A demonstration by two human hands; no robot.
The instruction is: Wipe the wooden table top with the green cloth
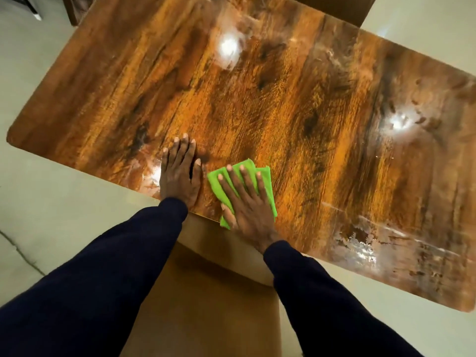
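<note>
The glossy wooden table top (257,99) fills most of the view, with dark grain streaks and bright light reflections. A folded green cloth (265,181) lies at the table's near edge. My right hand (247,202) presses flat on the cloth with fingers straight and spread, covering its middle. My left hand (180,173) rests flat on the bare wood just left of the cloth, fingers straight. Both arms wear dark sleeves.
Whitish smears (360,243) show on the near right part of the table. A brown chair seat (206,292) sits below the near edge between my arms. Pale floor (51,202) surrounds the table. Another brown piece of furniture (334,9) stands beyond the far edge.
</note>
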